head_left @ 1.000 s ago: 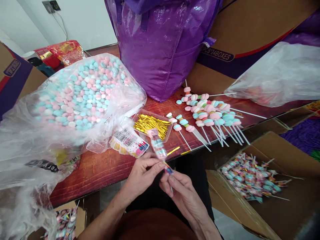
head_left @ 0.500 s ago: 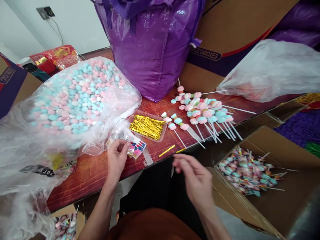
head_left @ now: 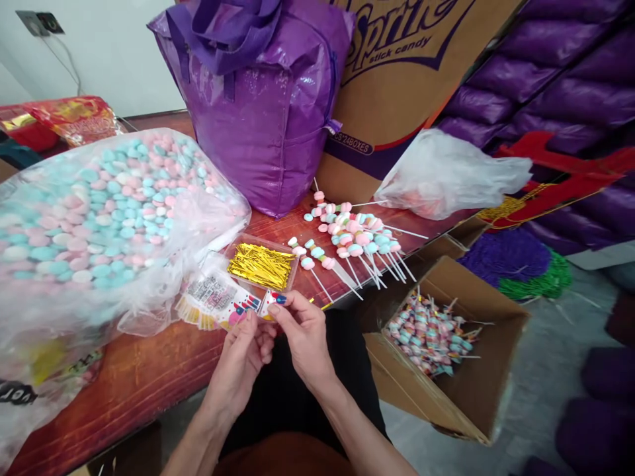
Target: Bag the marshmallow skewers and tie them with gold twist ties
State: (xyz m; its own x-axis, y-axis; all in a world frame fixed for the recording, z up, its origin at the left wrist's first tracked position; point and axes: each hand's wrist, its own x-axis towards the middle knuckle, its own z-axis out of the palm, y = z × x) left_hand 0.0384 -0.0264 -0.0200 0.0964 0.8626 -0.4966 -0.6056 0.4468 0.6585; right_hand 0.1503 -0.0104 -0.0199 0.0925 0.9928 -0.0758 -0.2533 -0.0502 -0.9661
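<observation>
My left hand [head_left: 247, 354] and my right hand [head_left: 303, 334] are close together at the table's front edge. Both are closed in a pinch on a small clear printed plastic bag [head_left: 272, 299], whose lower part is hidden by fingers. Just left of it lies a fanned stack of similar printed bags [head_left: 213, 294]. Behind my hands is a clear tray [head_left: 296, 266] of gold twist ties [head_left: 260, 264]. Candy skewers [head_left: 354, 235] of pink, blue and white sweets on white sticks lie in a pile to the right, with a few set apart nearer the tray.
A large clear bag of pastel sweets [head_left: 114, 205] covers the table's left. A purple zip bag [head_left: 253, 125] and a printed carton [head_left: 391, 86] stand behind. At lower right, an open cardboard box [head_left: 489, 370] holds wrapped candy sticks [head_left: 429, 334]. A white plastic bag [head_left: 441, 175] lies beyond the skewers.
My right hand has moved left to meet my left hand, and both now grip a printed bag. The camera view has swung to the right.
</observation>
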